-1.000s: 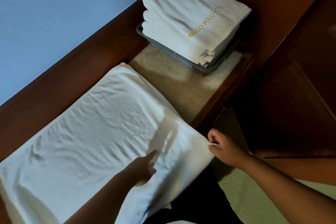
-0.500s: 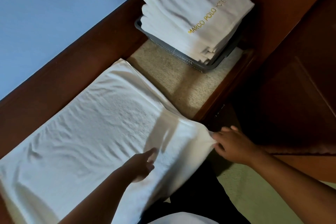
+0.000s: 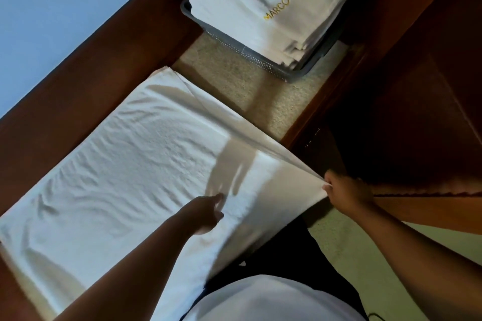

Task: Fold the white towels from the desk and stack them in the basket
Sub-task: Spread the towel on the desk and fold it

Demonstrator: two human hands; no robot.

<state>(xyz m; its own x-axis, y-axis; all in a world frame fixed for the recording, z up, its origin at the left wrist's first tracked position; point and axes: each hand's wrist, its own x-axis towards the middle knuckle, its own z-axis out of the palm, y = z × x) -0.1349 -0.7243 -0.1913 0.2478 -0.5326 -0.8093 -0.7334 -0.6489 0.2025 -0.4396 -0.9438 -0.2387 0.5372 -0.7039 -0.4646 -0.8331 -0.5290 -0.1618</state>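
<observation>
A large white towel (image 3: 125,169) lies spread across the desk, its near edge hanging over the front. My right hand (image 3: 347,193) pinches the towel's near right corner and holds it lifted, so the right edge rises off the desk. My left hand (image 3: 206,214) rests flat on the towel, fingers apart, just left of that corner. At the far end a grey mesh basket (image 3: 250,55) holds a stack of folded white towels (image 3: 276,0), the top one with gold "MARCO POLO" lettering.
The beige desk top (image 3: 260,96) shows between towel and basket. A dark wooden ledge (image 3: 86,78) runs along the blue wall on the left. Dark wooden furniture (image 3: 407,101) stands to the right, above a green floor (image 3: 370,263).
My right hand closed on the towel's right corner and raised it, lifting the right edge. The view moved closer to the desk. My left hand stayed on the towel.
</observation>
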